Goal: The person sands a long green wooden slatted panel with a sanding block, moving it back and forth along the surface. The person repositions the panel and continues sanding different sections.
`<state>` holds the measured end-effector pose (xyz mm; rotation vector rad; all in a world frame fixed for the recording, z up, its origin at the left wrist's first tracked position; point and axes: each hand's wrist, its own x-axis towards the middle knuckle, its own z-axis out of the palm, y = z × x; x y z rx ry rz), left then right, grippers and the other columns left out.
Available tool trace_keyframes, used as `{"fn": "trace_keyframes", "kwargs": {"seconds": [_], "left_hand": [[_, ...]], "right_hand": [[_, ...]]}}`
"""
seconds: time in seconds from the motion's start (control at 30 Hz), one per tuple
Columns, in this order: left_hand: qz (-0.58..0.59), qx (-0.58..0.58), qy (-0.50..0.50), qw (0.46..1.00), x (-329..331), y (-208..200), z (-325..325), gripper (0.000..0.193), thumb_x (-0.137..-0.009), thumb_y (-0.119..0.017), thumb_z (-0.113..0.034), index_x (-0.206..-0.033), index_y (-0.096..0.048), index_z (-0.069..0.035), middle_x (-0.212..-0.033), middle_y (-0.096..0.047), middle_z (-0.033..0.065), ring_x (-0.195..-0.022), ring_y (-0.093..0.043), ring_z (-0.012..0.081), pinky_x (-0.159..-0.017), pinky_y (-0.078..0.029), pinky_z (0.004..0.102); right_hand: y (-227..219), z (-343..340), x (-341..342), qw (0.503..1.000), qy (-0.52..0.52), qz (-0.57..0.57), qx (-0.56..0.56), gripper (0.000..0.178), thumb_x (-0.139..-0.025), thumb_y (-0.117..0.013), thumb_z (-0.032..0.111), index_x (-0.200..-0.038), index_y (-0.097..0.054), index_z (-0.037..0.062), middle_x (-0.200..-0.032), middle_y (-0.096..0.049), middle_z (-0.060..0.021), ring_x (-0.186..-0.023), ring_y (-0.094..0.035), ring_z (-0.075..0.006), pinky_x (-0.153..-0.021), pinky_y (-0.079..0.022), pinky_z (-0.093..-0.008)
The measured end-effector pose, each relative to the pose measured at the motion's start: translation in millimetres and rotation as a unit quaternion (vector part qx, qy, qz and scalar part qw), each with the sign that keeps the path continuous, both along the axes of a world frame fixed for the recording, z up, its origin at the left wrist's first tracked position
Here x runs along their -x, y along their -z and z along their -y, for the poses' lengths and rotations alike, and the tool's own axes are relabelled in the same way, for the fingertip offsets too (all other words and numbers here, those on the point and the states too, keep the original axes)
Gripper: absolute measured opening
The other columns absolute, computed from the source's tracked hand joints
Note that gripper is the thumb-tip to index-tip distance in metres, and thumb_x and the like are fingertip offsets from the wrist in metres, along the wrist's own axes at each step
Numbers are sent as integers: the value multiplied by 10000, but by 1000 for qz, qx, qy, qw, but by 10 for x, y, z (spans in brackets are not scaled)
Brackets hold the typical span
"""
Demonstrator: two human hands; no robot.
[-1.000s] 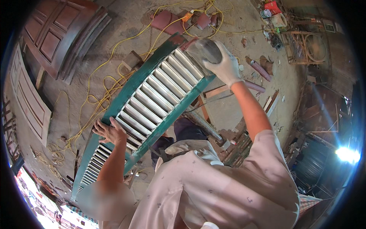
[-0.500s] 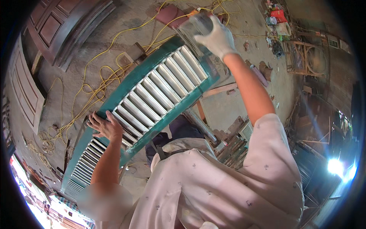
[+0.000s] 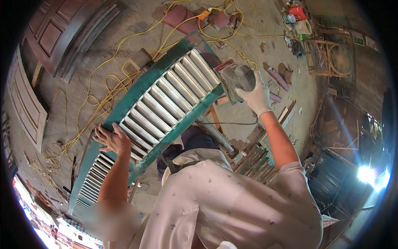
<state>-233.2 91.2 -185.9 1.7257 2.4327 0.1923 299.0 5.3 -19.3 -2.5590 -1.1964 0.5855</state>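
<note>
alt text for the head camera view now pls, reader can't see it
A person's gloved right hand holds what looks like a sander at the far right end of a long green shutter with pale slats. The bare left hand rests across the shutter, fingers spread. Dark brown panelled doors are at upper left.

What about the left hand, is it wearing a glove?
No, the left hand rests uncovered on the green slatted panel.

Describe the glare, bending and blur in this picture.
Head view: a bright light glares at right, with a pale streak above it; head view: the green slatted panel looks curved, likely fisheye bending, and the corners go black; head view: a soft round blur hides what lies just below the left forearm.
</note>
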Motion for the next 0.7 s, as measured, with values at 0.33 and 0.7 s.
{"fn": "trace_keyframes", "kwargs": {"seconds": [0.33,0.7], "left_hand": [[-15,25,-3,1000,-6,-14,-31,767,-1066,-540,-597,-1666,-387,-144,-1757,-304,98,-1679,-132,391,-1206,-77,859],[-19,20,-13,1000,23,59,5,777,-1073,-510,-609,-1669,-386,-125,-1781,-272,103,-1688,-109,402,-1207,-67,856]], "right_hand": [[72,-1751,59,991,-94,80,-59,995,-760,-876,483,-1565,-520,20,-1454,-666,-290,-1353,-651,-427,-1154,-516,-474],[-163,-1276,72,995,-92,21,-20,954,-761,-868,441,-1556,-518,46,-1463,-666,-258,-1338,-653,-421,-1131,-530,-488]]}}
